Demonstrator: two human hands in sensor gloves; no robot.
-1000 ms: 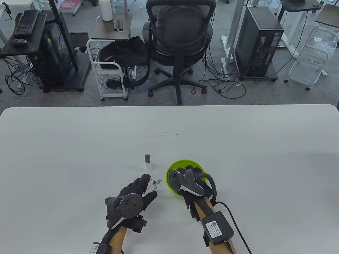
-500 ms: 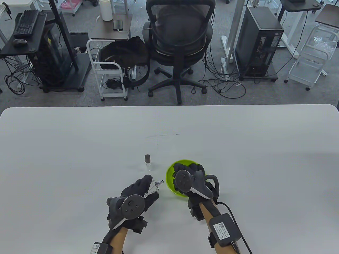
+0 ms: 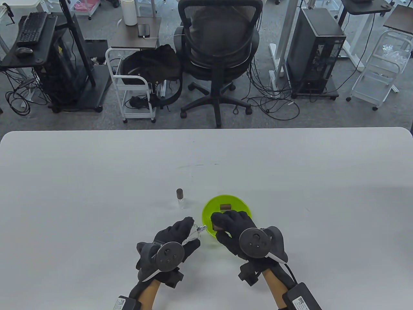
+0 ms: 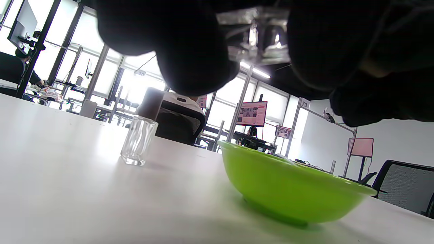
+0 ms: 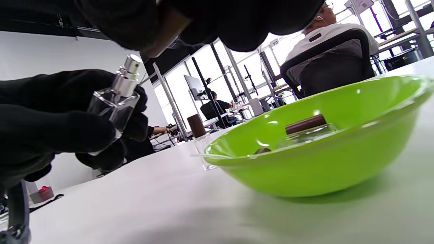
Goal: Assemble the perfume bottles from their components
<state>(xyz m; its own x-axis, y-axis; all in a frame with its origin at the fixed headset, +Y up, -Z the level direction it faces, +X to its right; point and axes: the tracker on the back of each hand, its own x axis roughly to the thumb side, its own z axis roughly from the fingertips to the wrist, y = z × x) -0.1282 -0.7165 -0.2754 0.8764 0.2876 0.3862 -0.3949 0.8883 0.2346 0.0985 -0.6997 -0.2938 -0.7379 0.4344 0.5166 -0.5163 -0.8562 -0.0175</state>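
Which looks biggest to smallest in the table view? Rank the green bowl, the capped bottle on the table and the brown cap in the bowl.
1. Green bowl
2. Capped bottle
3. Brown cap, smallest, though only slightly.

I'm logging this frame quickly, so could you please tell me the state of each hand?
Left hand: holding a clear glass bottle with a silver sprayer.
Right hand: fingers curled over the green bowl; a hold cannot be told.

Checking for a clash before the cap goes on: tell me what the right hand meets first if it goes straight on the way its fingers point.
The right hand points left over the green bowl's near rim, so it would probably first meet the spray bottle held in the left hand; depth is unclear.
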